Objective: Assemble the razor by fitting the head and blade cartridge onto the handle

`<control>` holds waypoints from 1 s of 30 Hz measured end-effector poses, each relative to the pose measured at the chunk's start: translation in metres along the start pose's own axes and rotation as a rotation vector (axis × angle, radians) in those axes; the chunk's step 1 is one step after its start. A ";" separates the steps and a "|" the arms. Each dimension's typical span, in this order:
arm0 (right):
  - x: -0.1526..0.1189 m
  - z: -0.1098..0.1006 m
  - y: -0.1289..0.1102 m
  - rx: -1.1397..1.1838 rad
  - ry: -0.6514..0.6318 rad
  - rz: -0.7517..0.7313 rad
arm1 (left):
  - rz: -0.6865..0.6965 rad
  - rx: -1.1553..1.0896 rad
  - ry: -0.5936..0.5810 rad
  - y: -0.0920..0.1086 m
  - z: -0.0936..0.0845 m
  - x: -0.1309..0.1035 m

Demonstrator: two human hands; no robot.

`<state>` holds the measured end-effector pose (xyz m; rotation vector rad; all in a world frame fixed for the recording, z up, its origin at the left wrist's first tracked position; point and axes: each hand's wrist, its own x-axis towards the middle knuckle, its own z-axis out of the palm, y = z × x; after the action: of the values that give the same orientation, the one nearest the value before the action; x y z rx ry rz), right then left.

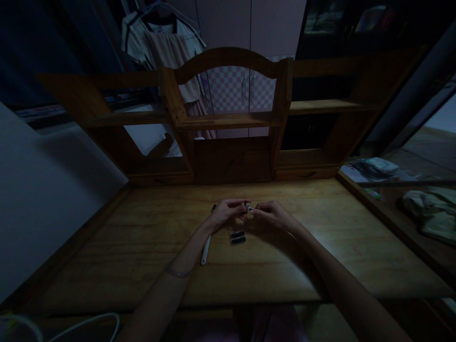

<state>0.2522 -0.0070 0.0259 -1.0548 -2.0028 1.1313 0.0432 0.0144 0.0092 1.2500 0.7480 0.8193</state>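
Above the wooden desk (160,213), my left hand (228,211) is closed on a small dark object (246,206) with a shiny part. My right hand (270,212) pinches a thin, shiny piece (251,208) that meets the small object from the right. Both are too small to identify. Two short black pieces (238,238) lie side by side on the desk just below my hands. A long white-handled tool (205,250) rests beside my left wrist, its dark upper end partly hidden behind my left hand.
A wooden shelf unit (228,122) with low drawers stands along the desk's far edge. Clothes (167,42) hang behind it on the left. Folded fabric (432,211) and plastic-wrapped items (379,166) lie beyond the desk's right edge. A white cable (89,320) curves at the lower left.
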 end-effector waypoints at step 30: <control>0.001 0.003 -0.001 0.057 0.075 0.083 | 0.018 -0.123 0.059 -0.006 -0.003 0.007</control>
<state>0.2488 -0.0074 0.0262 -1.1437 -1.8733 1.1674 0.0452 0.0211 0.0026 1.1280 0.7241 0.9072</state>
